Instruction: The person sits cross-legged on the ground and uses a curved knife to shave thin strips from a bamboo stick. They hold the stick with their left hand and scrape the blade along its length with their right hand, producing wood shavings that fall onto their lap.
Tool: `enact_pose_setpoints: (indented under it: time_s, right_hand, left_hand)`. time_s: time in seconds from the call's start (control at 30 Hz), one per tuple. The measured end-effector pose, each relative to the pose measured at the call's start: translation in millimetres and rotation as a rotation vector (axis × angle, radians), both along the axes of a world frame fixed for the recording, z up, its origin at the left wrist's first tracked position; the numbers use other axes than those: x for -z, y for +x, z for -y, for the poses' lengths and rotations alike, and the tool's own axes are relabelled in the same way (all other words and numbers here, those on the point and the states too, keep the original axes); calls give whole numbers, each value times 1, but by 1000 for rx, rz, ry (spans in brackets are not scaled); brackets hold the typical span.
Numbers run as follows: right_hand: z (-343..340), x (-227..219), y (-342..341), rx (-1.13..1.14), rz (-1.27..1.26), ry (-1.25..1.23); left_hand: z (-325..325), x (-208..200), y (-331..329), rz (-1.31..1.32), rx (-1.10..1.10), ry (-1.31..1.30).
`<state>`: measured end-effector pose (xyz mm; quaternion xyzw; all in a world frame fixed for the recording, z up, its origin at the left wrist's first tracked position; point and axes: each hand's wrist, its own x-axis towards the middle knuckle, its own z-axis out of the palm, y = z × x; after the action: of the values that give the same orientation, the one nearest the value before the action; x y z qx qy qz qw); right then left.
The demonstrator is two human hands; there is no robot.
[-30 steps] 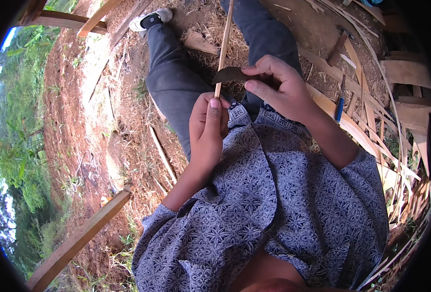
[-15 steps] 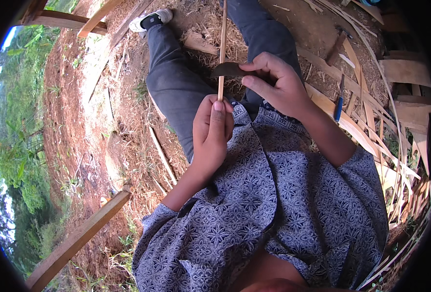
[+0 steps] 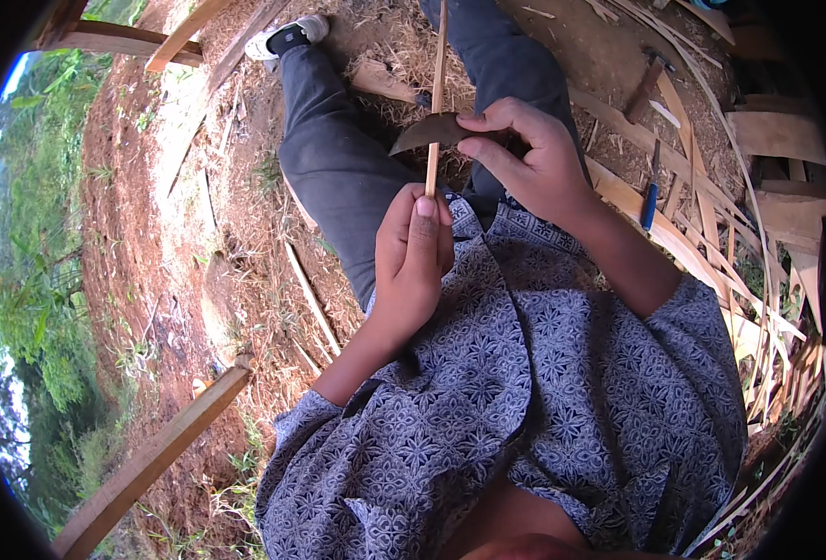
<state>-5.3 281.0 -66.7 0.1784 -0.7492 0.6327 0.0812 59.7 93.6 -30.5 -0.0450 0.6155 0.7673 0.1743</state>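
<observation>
My left hand is closed around the near end of a thin, pale wooden strip, its thumb pressed along the top. From that grip the strip runs away from me between my spread legs, up past the top of the view. My right hand pinches a dark, curved knife between thumb and fingers. Its blade lies across the strip, a little beyond my left hand, with the pointed tip sticking out to the left. The knife's handle is hidden in my right hand.
To the right, a hammer and a blue-handled tool lie near long wood offcuts. A wooden beam slants across the lower left. My shod foot rests on the ground, far left.
The strip has shifted slightly right, together with my left hand. The knife has tilted, and more of its blade and tip now show left of the strip.
</observation>
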Motion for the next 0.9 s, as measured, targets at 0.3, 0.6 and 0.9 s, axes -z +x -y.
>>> enact_pose_setpoints:
  time_s: [0.3, 0.6, 0.9]
  right_hand:
    - [-5, 0, -4, 118, -40, 33]
    - [-88, 14, -55, 678, 50, -204]
    - [-23, -8, 0, 63, 124, -137]
  left_hand:
    - [-1, -3, -1, 21, -8, 4]
    - [9, 0, 19, -44, -16, -69]
    - [6, 4, 8, -136, -30, -109]
